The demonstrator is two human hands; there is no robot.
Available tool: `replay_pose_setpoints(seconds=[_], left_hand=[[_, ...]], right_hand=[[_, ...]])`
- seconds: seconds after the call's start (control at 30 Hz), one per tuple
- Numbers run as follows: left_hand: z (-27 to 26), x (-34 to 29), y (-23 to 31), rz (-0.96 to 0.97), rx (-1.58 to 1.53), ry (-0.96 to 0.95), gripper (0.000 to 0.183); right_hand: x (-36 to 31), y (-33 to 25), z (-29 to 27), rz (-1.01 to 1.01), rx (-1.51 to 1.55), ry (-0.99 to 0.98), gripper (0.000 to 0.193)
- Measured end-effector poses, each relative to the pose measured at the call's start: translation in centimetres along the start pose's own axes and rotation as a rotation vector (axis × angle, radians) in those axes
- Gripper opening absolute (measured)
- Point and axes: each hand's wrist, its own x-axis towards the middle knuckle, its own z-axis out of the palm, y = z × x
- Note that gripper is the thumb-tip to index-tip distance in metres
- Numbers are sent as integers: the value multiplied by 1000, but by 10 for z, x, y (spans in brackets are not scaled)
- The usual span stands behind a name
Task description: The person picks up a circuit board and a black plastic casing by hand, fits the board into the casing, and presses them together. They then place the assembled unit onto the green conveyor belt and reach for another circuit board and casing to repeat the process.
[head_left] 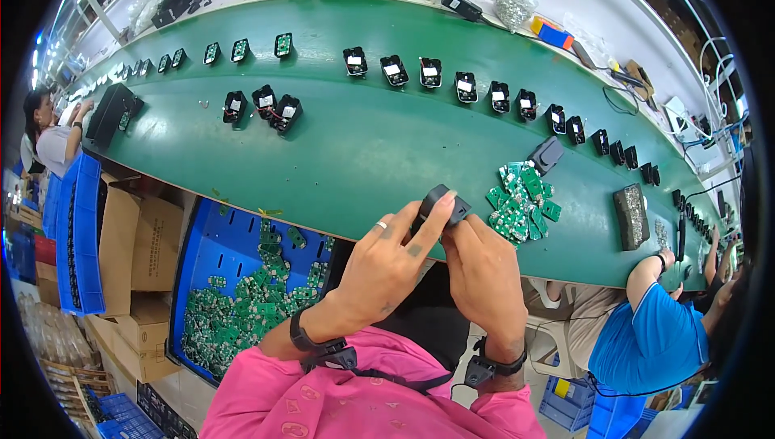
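At the near edge of the green table, my left hand (386,255) and my right hand (487,276) grip one small black plastic housing (458,212) between them. The left index finger lies along its top, and the right fingers close on its near side. What is inside the housing is hidden. A heap of loose green circuit boards (521,201) lies just to the right of my hands. Behind that heap sits another black housing (547,154), closed side up. Three open black housings (235,107) with wires showing stand at the left middle of the table.
Rows of open black housings (430,72) curve along the far side. Below the table's left edge, a blue bin (202,257) holds many green boards. A black box (112,115) and a foam-like block (630,218) stand on the table. Co-workers sit left and right, one in a blue shirt (646,334).
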Motion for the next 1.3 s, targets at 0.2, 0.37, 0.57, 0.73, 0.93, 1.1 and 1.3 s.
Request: replay_pose_setpoints(seconds=[0.2, 0.37, 0.57, 0.73, 0.93, 1.1, 1.3], left_hand=[[-4, 1, 5, 28, 37, -63, 60], [1, 2, 8, -77, -206, 45, 69], [-1, 7, 20, -150, -295, 68, 64], [-8, 10, 24, -189, -336, 46, 61], [-11, 9, 27, -182, -341, 41, 62], [-11, 8, 30, -162, -282, 29, 63], [-7, 3, 26, 20, 80, 20, 73]], right_hand=[[-1, -1, -6, 60, 95, -34, 7], [-7, -1, 2, 82, 246, 98, 5], [-14, -10, 7, 90, 257, 252, 5], [-16, -13, 8, 72, 236, 328, 4], [-15, -14, 0, 39, 126, 290, 6], [-16, -16, -5, 53, 97, 246, 5], [-13, -18, -14, 56, 64, 153, 5]])
